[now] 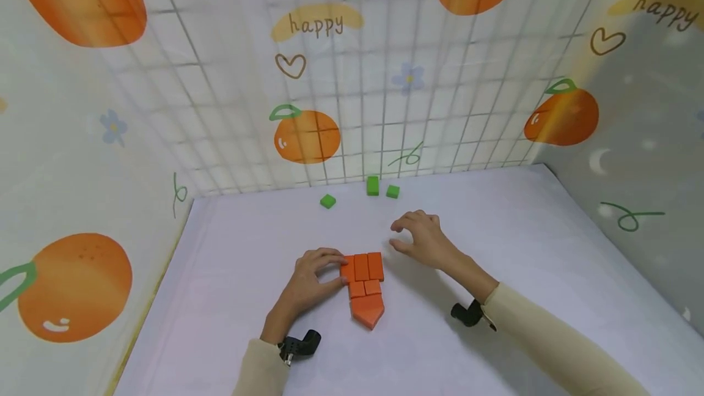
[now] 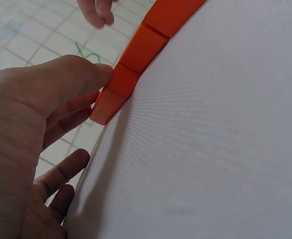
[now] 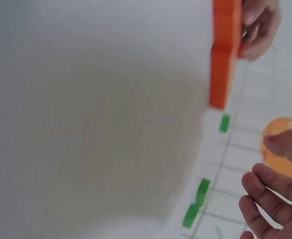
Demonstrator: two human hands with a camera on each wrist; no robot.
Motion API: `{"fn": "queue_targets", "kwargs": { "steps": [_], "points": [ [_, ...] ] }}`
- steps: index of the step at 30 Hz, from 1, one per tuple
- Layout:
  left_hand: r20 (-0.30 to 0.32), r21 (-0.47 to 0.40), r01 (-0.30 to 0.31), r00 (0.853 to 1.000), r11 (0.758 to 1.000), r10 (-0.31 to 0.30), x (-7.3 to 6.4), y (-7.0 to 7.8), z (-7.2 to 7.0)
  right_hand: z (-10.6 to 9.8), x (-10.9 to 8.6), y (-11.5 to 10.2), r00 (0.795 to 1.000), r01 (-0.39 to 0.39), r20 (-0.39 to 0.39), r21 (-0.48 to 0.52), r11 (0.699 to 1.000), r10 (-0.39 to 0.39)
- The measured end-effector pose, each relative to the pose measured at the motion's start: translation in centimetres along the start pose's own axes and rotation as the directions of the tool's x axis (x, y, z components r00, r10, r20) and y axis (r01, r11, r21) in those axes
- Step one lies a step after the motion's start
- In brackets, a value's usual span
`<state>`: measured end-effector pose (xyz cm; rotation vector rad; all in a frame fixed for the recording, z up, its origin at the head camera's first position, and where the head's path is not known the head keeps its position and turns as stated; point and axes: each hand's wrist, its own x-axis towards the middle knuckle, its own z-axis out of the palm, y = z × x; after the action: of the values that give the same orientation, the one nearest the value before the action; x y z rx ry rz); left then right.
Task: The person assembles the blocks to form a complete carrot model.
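Several orange blocks [image 1: 368,266] lie fitted together on the white table: a row of upright rectangles, two small squares below it, and a pointed block [image 1: 367,310] at the near end. At the row's left end, my left hand [image 1: 310,277] pinches an orange block [image 1: 348,269] between thumb and index finger. The left wrist view shows the thumb [image 2: 98,73] against the orange side [image 2: 123,77], with other fingers behind. My right hand [image 1: 423,240] hovers to the right of and beyond the row, its fingers curved apart from the thumb with nothing between them.
Three green blocks stand near the table's back edge: a diamond-turned one [image 1: 327,201], a taller rectangle [image 1: 373,186] and a small one [image 1: 393,192]. Curtain-like walls [image 1: 231,109] printed with oranges enclose the table [image 1: 220,322] at the back and sides.
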<state>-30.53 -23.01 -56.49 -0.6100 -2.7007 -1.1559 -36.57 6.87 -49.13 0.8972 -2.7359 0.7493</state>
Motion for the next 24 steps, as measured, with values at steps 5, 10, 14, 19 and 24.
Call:
{"fn": "queue_targets", "kwargs": {
  "steps": [5,10,14,19,24],
  "points": [
    [-0.003,0.0,-0.021,1.0,1.0,0.021,-0.2,-0.3,0.1,0.8,3.2,2.5,0.991,-0.132,-0.01,-0.014,0.991,0.132],
    [0.002,0.006,-0.01,1.0,1.0,0.01,-0.2,-0.2,0.0,1.7,6.4,4.4,0.971,-0.239,-0.021,-0.005,0.971,0.239],
    [0.004,0.002,0.008,1.0,1.0,-0.008,-0.3,-0.2,0.0,2.6,8.6,5.0,0.961,-0.277,-0.015,-0.007,0.961,0.277],
    [-0.002,-0.006,0.015,1.0,1.0,-0.015,-0.3,-0.3,0.0,3.4,10.6,5.1,0.955,-0.298,-0.016,-0.029,0.954,0.298],
    [0.003,-0.003,0.003,1.0,1.0,-0.003,0.0,-0.4,0.0,4.2,12.1,5.3,0.952,-0.306,-0.005,-0.061,0.95,0.307]
  ]
}}
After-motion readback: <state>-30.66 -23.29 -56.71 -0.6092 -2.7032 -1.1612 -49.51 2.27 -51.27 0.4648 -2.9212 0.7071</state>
